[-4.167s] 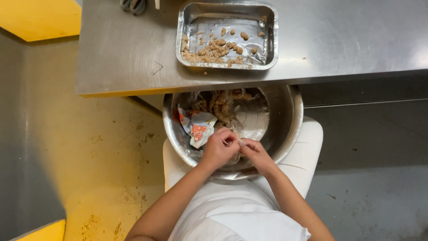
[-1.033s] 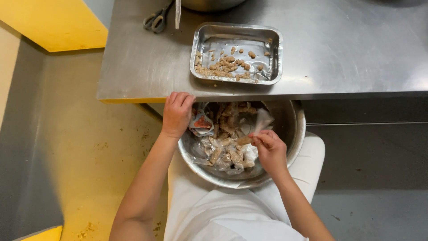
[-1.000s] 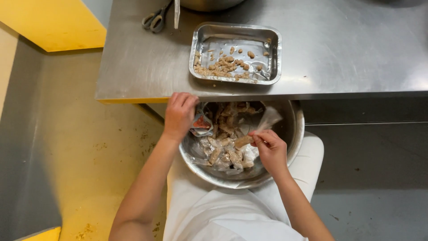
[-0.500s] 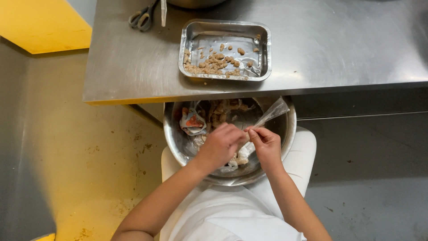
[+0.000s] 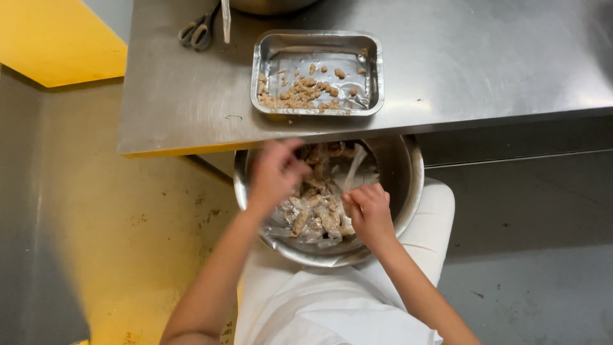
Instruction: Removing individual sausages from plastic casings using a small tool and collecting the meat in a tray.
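1. Steel bowl [image 5: 408, 185] sits on the person's lap, its far rim tucked just under the near edge of the steel bench [image 5: 485, 70].
2. The bowl holds a heap of brown food pieces in clear wrappers [image 5: 313, 214], piled at the middle and near side.
3. Right hand [image 5: 369, 211] is over the heap; its grip is pinched on a clear wrapper [image 5: 353, 167] that stands up from the fingers toward the far rim.
4. Left hand [image 5: 276, 174] hovers above the left part of the bowl, blurred. Fingers are loosely curled; cannot tell whether the grip holds anything.
5. On the bench, just beyond the bowl: a rectangular metal tray [image 5: 377, 70] with small brown unwrapped pieces [image 5: 300, 92] gathered along its near-left side.
6. Scissors [image 5: 198, 32] lie at the far left of the bench, apart from the tray.
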